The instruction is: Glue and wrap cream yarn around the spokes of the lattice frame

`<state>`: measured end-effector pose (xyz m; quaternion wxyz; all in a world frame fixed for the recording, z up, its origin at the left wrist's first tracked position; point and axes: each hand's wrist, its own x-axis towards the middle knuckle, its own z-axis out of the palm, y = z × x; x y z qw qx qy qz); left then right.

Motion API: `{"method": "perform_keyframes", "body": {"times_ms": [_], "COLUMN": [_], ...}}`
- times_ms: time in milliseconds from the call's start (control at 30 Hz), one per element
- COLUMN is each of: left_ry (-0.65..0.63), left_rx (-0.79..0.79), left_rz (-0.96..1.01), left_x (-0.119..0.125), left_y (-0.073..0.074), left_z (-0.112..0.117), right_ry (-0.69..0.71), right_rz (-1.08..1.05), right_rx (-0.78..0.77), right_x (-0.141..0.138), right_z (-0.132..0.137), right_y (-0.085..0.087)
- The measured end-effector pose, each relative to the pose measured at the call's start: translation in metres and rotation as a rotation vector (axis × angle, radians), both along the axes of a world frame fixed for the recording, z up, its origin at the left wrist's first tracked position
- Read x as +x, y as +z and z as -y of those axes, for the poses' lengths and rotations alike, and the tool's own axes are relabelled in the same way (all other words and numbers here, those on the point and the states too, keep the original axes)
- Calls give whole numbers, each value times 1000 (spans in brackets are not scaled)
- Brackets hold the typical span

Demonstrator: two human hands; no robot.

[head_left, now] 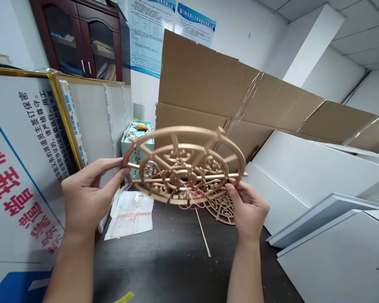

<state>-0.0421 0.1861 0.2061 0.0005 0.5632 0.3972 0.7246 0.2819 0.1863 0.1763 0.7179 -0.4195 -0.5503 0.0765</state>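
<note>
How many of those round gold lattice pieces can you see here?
2. One gold openwork wheel is held up between the left hand and right hand; a second lattice disc lies on the dark table beneath. Others may be hidden.

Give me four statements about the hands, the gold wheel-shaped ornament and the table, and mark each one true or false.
1. Both hands hold the gold openwork ornament, the left hand at its left rim and the right hand at its right rim. True.
2. The ornament lies flat on the dark table. False: it is held above it.
3. A thin wooden stick lies on the table. True.
4. The cardboard box stands left of the hands. False: it stands behind them.
</note>
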Motion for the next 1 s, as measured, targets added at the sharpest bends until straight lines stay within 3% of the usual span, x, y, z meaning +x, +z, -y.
{"method": "perform_keyframes", "body": {"times_ms": [100, 200, 500, 1000], "left_ry": [-38, -47, 4, -39], "left_rx": [-198, -255, -298, -347], "left_rz": [141, 218, 267, 304], "left_x": [0, 0, -4, -5], "left_y": [-2, -3, -4, 0], "left_z": [-2, -3, -6, -1], "right_ry": [116, 145, 203, 252], "right_rz": [-72, -76, -59, -11], "right_rx": [-145, -187, -299, -394], "right_x": [-2, -4, -11, -11], "right_z": [-1, -2, -3, -5], "right_y": [0, -1, 0, -2]}}
